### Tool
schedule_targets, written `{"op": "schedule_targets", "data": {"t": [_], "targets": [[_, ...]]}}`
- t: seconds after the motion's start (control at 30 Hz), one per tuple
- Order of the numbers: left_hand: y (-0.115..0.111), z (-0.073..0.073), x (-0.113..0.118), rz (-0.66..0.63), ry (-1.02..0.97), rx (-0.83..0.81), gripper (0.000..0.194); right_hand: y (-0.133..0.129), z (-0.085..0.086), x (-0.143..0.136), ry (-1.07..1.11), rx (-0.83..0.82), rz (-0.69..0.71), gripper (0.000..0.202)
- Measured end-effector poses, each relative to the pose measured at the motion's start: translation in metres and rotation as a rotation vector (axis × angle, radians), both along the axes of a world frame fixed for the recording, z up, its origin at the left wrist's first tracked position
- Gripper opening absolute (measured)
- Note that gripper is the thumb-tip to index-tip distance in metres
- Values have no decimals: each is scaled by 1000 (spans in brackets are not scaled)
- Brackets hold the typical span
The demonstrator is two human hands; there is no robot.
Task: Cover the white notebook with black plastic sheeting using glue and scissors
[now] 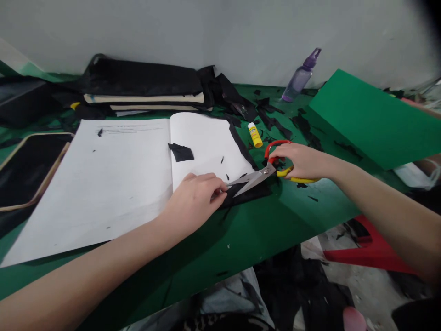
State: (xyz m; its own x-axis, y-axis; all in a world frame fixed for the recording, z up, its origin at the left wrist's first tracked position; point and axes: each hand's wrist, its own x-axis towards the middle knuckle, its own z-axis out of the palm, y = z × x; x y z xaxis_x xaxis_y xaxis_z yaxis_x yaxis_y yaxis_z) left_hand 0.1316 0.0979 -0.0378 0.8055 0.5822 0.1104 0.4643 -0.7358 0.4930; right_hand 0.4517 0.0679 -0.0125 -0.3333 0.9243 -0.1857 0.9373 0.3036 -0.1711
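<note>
An open book with white pages [124, 174] lies on the green table, its right side bordered by black cover material [260, 192]. My left hand [195, 202] pinches the black material at the lower edge of the right page, thumb and fingers together. In my right hand [303, 161] is a pair of scissors [266, 172] with one red and one yellow handle. The scissor blades are apart and point left, at the black edge close to my left fingertips. A loose black scrap [181, 152] rests across the book's middle fold.
A yellow glue stick [255, 135] stands beyond the scissors, among black scraps [270, 115]. Behind are a purple bottle [299, 78] and a stack of black-covered books [143, 80]. A phone [31, 170] lies left; a green board [375, 119] juts in at right.
</note>
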Motion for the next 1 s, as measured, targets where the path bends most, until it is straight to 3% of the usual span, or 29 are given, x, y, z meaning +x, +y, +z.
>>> {"op": "schedule_targets", "data": {"t": [1.0], "targets": [[1, -1, 0, -22, 2, 49, 17, 21, -3, -22, 64, -75, 55, 43]]}}
